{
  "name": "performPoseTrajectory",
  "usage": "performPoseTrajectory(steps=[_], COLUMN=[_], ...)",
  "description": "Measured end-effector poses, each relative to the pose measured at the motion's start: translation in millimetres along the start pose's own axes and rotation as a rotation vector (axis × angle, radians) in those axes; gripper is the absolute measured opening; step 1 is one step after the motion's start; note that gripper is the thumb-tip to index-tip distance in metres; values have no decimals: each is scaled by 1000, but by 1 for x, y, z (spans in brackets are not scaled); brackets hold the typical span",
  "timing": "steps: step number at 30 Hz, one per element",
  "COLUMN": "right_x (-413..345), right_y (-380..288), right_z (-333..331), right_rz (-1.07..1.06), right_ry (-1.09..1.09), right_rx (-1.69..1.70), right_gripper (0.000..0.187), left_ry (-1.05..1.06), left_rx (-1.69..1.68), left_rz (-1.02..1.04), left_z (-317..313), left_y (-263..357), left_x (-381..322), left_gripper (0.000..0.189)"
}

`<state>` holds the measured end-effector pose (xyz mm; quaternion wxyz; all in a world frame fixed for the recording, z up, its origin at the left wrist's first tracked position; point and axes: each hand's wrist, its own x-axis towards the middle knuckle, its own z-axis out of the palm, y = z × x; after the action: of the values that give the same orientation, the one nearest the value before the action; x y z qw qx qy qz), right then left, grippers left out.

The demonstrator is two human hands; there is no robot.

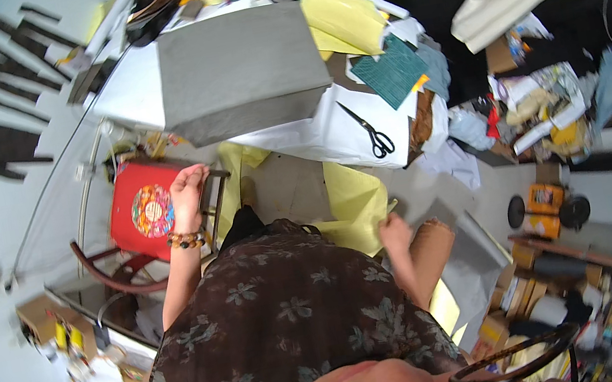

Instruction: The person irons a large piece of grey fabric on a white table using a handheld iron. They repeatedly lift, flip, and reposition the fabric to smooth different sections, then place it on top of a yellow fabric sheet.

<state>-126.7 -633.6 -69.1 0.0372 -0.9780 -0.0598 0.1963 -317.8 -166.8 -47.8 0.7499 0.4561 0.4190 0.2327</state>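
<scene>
My left hand (pixel 188 189) is raised beside a red chair cushion (pixel 134 216) with a round colourful pattern. Its fingers are curled in, and I see nothing between them. A beaded bracelet circles that wrist. Low on the other side, my right hand (pixel 395 234) grips the edge of a yellow sheet (pixel 353 201), which hangs creased in front of my lap. Ahead on the table, a large grey sheet (pixel 242 62) lies with its near part folded down over the edge. Black-handled scissors (pixel 372 134) rest on white paper (pixel 327 139) to its right.
A green cutting mat (pixel 392 70) and more yellow sheets (pixel 344 20) lie at the table's right. Close to my right forearm stands a brown cardboard roll (pixel 433 242), with grey sheeting (pixel 470 266) beyond. A dark wooden chair (pixel 119 271) is at my left. Bags and scraps (pixel 541 109) are piled far right.
</scene>
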Motion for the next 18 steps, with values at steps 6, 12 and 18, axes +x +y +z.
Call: performPoseTrajectory(steps=[6,12,18], right_x=[-10,4,5], right_y=[13,-40,-90], right_z=[-202,-391,-486], right_rz=[118,-203,-597], right_ry=[522,1020,1030], right_rx=[464,830,1065], right_gripper=[32,21,15], left_ry=[-277,-734,-1134], left_rx=[164,331,282], left_rz=[-32,-211,-241], left_z=[1,30,127], left_y=[57,87,155], left_x=[42,69,56], left_gripper=[16,23,34])
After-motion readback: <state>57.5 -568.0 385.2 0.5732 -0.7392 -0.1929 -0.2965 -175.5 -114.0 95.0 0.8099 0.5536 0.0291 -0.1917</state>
